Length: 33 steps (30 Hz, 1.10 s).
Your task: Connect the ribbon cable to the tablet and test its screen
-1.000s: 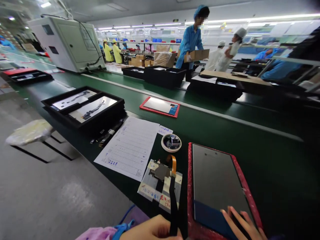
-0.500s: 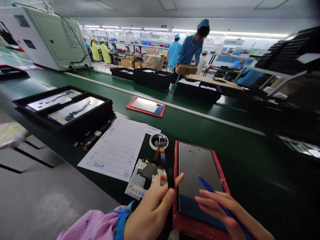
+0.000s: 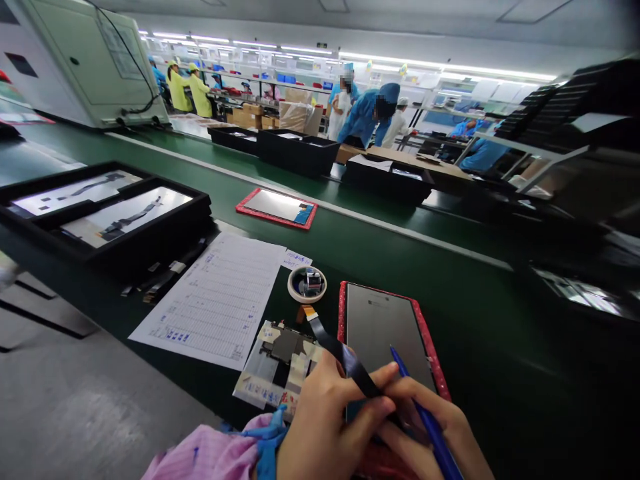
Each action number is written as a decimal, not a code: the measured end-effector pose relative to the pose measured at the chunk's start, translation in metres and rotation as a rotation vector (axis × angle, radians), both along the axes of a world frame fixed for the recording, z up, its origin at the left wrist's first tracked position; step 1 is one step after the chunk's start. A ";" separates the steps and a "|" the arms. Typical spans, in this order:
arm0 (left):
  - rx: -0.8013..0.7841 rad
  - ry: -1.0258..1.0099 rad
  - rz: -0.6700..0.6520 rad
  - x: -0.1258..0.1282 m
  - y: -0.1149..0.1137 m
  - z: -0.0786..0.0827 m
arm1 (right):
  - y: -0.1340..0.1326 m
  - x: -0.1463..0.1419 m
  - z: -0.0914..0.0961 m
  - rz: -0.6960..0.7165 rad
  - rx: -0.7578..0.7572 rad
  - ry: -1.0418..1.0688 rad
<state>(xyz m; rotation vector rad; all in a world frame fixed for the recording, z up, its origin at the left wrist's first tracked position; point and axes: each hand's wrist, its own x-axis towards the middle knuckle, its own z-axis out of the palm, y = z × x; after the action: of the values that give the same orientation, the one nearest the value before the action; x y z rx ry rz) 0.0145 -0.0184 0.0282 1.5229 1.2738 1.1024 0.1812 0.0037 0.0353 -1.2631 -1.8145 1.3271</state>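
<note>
Where the two hands meet over the near end of the panel (image 3: 383, 327), the left hand (image 3: 325, 427) pinches a black ribbon (image 3: 346, 357) between thumb and fingers. The right hand (image 3: 440, 433), fingers curled, grips a blue pen (image 3: 415, 395) and touches the left thumb.
Ribbon: runs up-left from the pinch; orange-tipped end lies near the dish (image 3: 292, 291).
Panel: dark, flat in a red tray (image 3: 429, 347) on the green tabletop (image 3: 450, 280).
Board (image 3: 280, 357): taped with labels, just left of the tray, under the ribbon.
Dish: white, round, small metal parts inside.
Form (image 3: 215, 300): printed sheet, left of the board.
Black trays (image 3: 150, 240): two, far left.
Second red tray (image 3: 270, 219): farther back, panel inside.
Co-workers (image 3: 367, 117): background.
</note>
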 end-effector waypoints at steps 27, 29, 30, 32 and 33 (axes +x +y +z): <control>0.627 0.837 0.023 0.055 0.000 -0.085 | 0.045 0.071 -0.033 0.022 -0.077 -0.216; 0.532 0.760 0.088 0.063 0.000 -0.085 | 0.044 0.073 -0.033 0.048 -0.055 -0.248; 0.491 0.724 0.114 0.066 -0.001 -0.086 | 0.044 0.073 -0.033 0.057 -0.049 -0.255; 0.480 0.661 0.144 0.074 -0.004 -0.091 | 0.043 0.074 -0.033 0.073 -0.066 -0.236; 0.527 0.629 0.170 0.077 -0.007 -0.095 | 0.043 0.074 -0.033 0.077 -0.079 -0.214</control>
<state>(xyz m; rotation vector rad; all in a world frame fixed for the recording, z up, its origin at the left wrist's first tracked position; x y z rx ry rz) 0.0918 -0.0252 -0.0667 2.3184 1.6290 1.1697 0.2551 0.0468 0.0022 -1.4374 -1.9910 1.3606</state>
